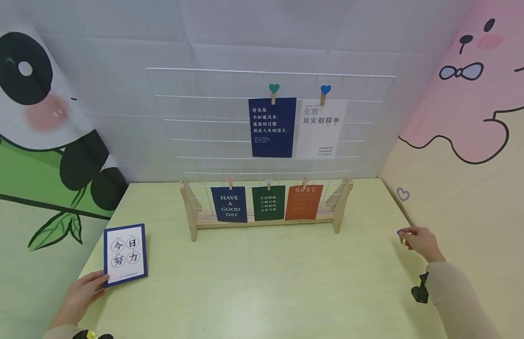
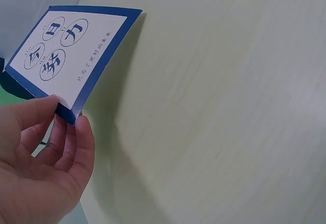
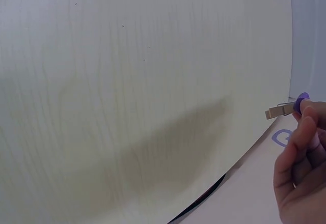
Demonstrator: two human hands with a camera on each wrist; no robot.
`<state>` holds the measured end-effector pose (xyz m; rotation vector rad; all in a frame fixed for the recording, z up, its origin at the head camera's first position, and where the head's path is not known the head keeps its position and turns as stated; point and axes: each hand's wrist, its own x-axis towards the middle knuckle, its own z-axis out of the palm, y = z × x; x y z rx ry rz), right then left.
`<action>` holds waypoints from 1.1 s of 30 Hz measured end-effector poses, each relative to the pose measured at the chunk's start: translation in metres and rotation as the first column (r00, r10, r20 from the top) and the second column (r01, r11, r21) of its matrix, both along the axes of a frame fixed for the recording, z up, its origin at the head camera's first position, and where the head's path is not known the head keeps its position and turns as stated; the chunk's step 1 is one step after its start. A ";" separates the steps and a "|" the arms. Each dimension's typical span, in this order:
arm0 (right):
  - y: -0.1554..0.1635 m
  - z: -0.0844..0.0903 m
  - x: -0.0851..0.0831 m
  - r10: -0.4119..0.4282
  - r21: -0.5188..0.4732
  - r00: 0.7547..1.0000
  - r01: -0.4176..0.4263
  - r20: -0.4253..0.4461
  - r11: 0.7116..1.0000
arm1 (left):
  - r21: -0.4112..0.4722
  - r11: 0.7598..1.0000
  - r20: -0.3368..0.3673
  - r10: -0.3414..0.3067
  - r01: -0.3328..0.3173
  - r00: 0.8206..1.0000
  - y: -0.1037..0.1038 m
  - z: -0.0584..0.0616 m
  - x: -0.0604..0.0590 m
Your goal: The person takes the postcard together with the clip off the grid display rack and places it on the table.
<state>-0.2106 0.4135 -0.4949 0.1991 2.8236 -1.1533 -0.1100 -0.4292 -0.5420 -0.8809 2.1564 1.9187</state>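
Note:
My left hand pinches the lower left corner of a white card with a blue border, thumb on its printed face. In the left wrist view the card tilts above the table and casts a shadow. Over at the right edge of the table, my right hand pinches a small wooden clothespin by its purple end. Its wooden tip points away from the fingers. A white wire grid in a wooden stand stands at the back between both hands.
Clothespins hold a navy card and a white card high on the grid. Lower down hang a blue card, a green card and an orange card. Printed walls flank the table.

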 end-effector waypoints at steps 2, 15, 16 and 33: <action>0.000 -0.003 0.002 0.007 0.026 1.000 -0.007 -0.007 1.000 | -0.028 0.999 0.035 0.025 -0.024 0.999 -0.001 -0.003 -0.001; 0.003 -0.023 0.005 0.028 0.103 1.000 -0.028 -0.005 0.994 | -0.082 0.996 0.067 0.040 -0.035 0.997 -0.004 -0.005 -0.008; 0.004 -0.025 0.005 0.023 0.100 1.000 -0.023 0.005 0.995 | -0.079 0.996 0.064 0.036 -0.031 0.997 -0.004 -0.005 -0.008; 0.002 -0.043 0.005 -0.039 0.079 0.996 0.032 0.083 0.996 | -0.257 0.959 0.035 0.137 -0.123 0.990 0.012 -0.006 -0.010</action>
